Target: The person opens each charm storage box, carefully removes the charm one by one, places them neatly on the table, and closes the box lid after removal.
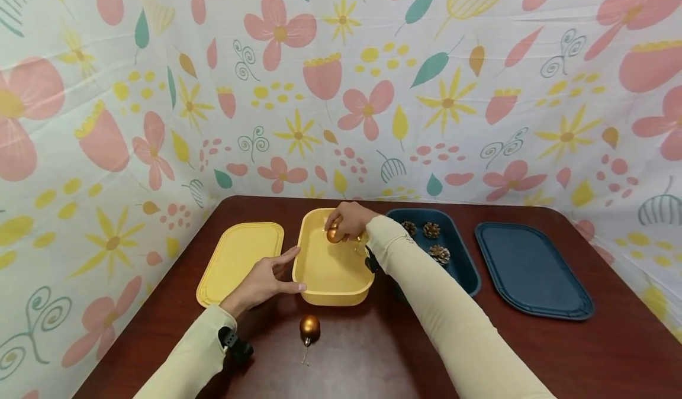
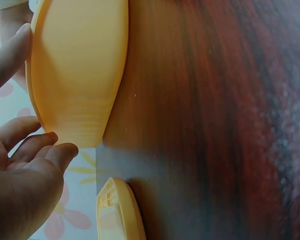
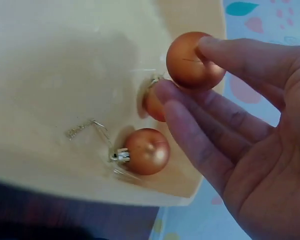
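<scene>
A copper-coloured Christmas ball [image 3: 192, 60] is pinched between the thumb and fingers of my right hand [image 1: 350, 218], above the far end of the yellow box [image 1: 330, 263]. Inside the box, in the right wrist view, lie two more such balls: one [image 3: 149, 151] with its silver cap and gold string showing, the other [image 3: 155, 105] partly hidden by my fingers. My left hand [image 1: 266, 280] touches the box's near left side, thumb and fingers spread. Another copper ball [image 1: 309, 328] lies on the table in front of the box, its string toward me.
A dark blue box [image 1: 463, 263] with several pine cones [image 1: 439, 254] stands right of the yellow one, partly behind my right arm. Its blue lid [image 1: 533, 269] lies farther right. At left lies a yellow lid [image 1: 240, 260]. A flowered cloth [image 1: 373, 138] hangs behind the table.
</scene>
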### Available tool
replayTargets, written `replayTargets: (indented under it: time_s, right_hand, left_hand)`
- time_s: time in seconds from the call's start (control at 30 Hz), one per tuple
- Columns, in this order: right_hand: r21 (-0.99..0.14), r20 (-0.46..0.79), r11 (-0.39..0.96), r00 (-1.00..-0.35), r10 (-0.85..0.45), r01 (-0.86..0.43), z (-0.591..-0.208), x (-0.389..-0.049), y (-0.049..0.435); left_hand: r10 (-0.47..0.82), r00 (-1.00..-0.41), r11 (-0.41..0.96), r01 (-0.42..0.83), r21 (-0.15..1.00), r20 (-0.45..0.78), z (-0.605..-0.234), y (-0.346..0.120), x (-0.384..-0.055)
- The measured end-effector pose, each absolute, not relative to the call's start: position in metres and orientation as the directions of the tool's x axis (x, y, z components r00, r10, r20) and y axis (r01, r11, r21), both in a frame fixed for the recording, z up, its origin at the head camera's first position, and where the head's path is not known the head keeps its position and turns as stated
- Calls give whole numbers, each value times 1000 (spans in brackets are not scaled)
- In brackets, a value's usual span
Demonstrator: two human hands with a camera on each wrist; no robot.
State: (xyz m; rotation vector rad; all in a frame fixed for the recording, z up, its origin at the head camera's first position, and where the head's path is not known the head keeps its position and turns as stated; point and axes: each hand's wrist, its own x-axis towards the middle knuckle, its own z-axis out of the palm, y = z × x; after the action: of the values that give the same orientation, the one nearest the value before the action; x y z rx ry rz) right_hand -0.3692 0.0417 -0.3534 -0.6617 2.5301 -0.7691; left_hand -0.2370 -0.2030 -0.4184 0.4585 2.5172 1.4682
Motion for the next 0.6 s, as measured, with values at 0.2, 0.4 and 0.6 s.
replayTargets:
  time_s: [0.2,0.4,0.6]
  right_hand:
    - [-690,-236,658,-765,-599,-302,-341,-358,51]
    - [-753,-164,564,-735,-658,-338,-334,-335,68]
    - [-781,-46,471,-713,-700,-411,-338,-314,87]
  left_hand:
    - [354,-935,458,162,874,-12,-419,-202,-239]
    - [365,-931,457,160,875,-20,-421,-200,-237]
    - [355,-935,453,164,876,-8,-419,-201,-235]
